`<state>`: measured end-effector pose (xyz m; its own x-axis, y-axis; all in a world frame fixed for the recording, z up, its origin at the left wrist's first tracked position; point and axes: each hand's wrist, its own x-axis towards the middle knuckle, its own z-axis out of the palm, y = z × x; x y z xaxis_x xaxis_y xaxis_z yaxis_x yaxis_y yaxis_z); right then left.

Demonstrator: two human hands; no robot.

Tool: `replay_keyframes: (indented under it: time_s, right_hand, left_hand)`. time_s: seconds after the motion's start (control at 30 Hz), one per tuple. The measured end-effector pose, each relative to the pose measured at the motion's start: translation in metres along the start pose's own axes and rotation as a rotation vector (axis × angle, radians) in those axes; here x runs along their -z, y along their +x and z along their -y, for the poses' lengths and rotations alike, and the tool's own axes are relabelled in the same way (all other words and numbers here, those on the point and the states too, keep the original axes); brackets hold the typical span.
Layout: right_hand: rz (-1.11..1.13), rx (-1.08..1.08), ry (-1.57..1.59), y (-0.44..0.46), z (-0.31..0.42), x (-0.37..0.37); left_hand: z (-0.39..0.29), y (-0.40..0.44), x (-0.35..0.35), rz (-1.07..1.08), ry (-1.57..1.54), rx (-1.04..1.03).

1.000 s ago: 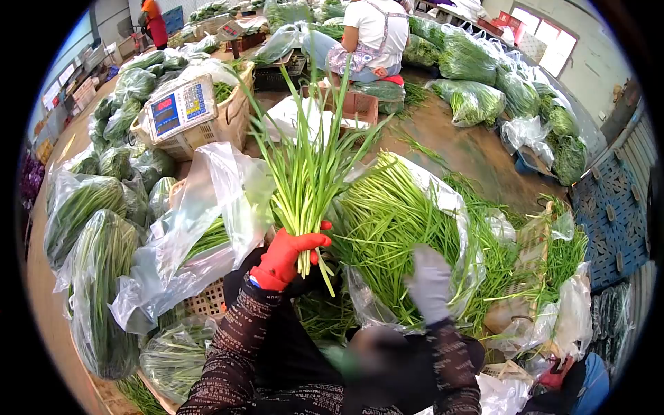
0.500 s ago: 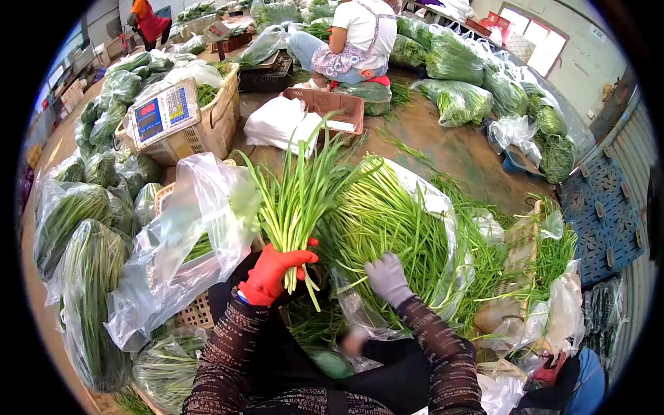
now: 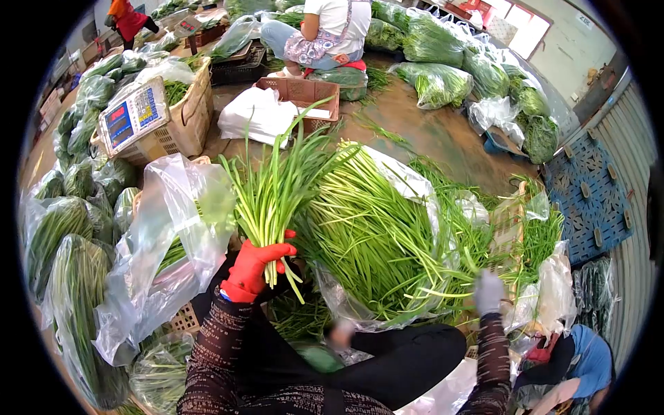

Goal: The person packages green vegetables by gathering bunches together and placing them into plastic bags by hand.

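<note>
My left hand (image 3: pixel 252 268), in a red glove, is wrapped round the lower stems of an upright bunch of green stalks (image 3: pixel 270 200). Some cut ends stick out below the fingers. My right hand (image 3: pixel 489 294), in a grey glove, is at the right edge of a large heap of stalks (image 3: pixel 373 228) lying on clear plastic. A few stalks stretch from the heap to this hand, and its fingers are blurred. An open clear bag (image 3: pixel 176 221) of stalks stands left of my left hand.
A scale (image 3: pixel 135 117) rests against a crate (image 3: pixel 190 114) at the upper left. Filled bags (image 3: pixel 72 304) line the left side. A brown crate (image 3: pixel 304 93) and a seated person (image 3: pixel 335 31) are ahead. A blue pallet (image 3: pixel 588 190) leans at the right.
My right hand has moved from the middle of the heap to its right side, now with stalks trailing from it. My left hand keeps its hold on the bunch. The view has shifted right.
</note>
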<state>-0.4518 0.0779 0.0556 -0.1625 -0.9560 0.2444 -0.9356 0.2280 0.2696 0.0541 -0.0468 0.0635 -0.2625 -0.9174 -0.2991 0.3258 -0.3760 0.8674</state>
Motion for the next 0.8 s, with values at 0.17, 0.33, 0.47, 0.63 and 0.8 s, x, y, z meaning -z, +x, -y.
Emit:
replay_keyframes:
  time_s: [0.17, 0.33, 0.47, 0.63, 0.8]
  right_hand:
    - [-0.154, -0.008, -0.821, 0.048, -0.12, 0.027]
    - [-0.02, -0.323, -0.734, 0.096, -0.117, 0.082]
    - [-0.236, 0.086, -0.175, 0.126, -0.002, 0.043]
    - [0.366, 0.237, 0.081, 0.107, 0.174, 0.012]
    - [0.437, 0.127, 0.091, 0.103, 0.182, -0.044]
  left_hand:
    - [0.002, -0.001, -0.003, -0.064, -0.011, -0.051]
    - [0.001, 0.002, -0.001, -0.019, 0.014, -0.003]
    - [-0.002, 0.0, -0.009, -0.055, -0.001, 0.007]
    - [0.003, 0.001, -0.002, -0.03, -0.001, 0.005]
    - [0.0, -0.002, -0.003, -0.065, 0.009, -0.021]
